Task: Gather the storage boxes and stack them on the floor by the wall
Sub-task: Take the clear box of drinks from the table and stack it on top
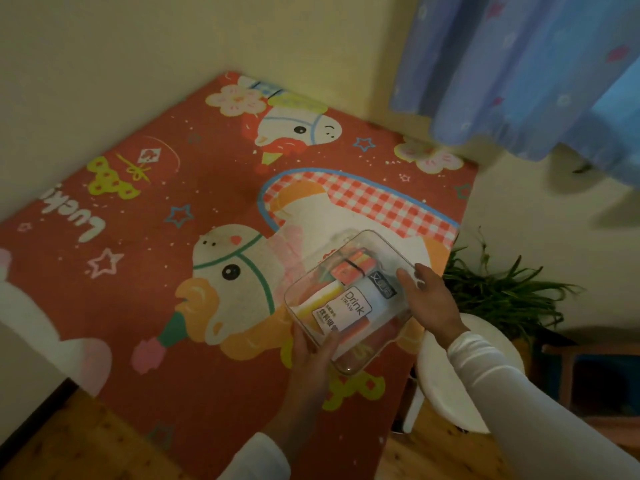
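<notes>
A person is holding a clear plastic storage box (348,299) in both hands above a red cartoon play mat (194,188) that is lying on the floor in the corner where two cream walls (104,64) are meeting. The left hand (313,355) is gripping the box's near lower corner, thumb lying on the clear top and the other fingers going underneath. The right hand (431,301) is clamping the right edge, fingers curling over the rim. Both arms are wearing white sleeves (519,386).

Through the transparent lid a white packet is showing, its label reading "Drink STRAW" with some further characters beneath that are too blurred to read. Beside it a small dark tag is carrying pale lettering that cannot be made out. Coloured bundles in orange, yellow and red are filling the rest of the box.

The mat is showing cartoon horses, stars, flowers and a white word beginning "Luck", cut off at the left wall. A blue patterned curtain (519,71) is hanging at the upper right. Below the right forearm a round white stool (446,382) is standing on the wooden floor (86,441), and a green potted plant (498,289) is sitting just behind it by the right wall
</notes>
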A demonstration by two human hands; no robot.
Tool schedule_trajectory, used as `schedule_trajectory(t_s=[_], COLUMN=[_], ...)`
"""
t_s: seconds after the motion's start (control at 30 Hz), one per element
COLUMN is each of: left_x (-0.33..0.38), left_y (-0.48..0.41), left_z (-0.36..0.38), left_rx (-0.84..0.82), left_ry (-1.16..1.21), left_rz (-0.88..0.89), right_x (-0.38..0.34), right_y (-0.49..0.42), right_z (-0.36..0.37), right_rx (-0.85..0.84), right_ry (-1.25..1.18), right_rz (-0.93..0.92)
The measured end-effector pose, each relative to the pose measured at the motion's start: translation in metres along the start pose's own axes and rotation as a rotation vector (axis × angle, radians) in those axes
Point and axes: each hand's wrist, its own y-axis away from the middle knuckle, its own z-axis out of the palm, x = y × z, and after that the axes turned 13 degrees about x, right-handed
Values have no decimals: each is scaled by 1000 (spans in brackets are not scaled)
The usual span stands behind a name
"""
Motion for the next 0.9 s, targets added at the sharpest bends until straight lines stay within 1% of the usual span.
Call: schedule_trajectory(t_s=[0.2,0.4,0.5,0.6,0.73,0.9], left_x=[13,29,30,26,22,22], left_y=[-19,-44,-52,-54,-54,-57], left_z=[-18,-37,-44,-46,-47,-52], left_rx=[43,115,130,114,120,95], left_ry=[35,-80,-173,-139,-19,35], left_rz=[85,160,227,207,159,113], right_x=[6,8,3,-4,-6,-5], right_y=[33,61,72,79,88,100], right_z=[0,7,15,19,22,28], right_rx=[55,29,-38,-103,-98,-52], right_ry=[54,59,-67,-242,-407,-518], right_rz=[-33,38,0,33,120,164])
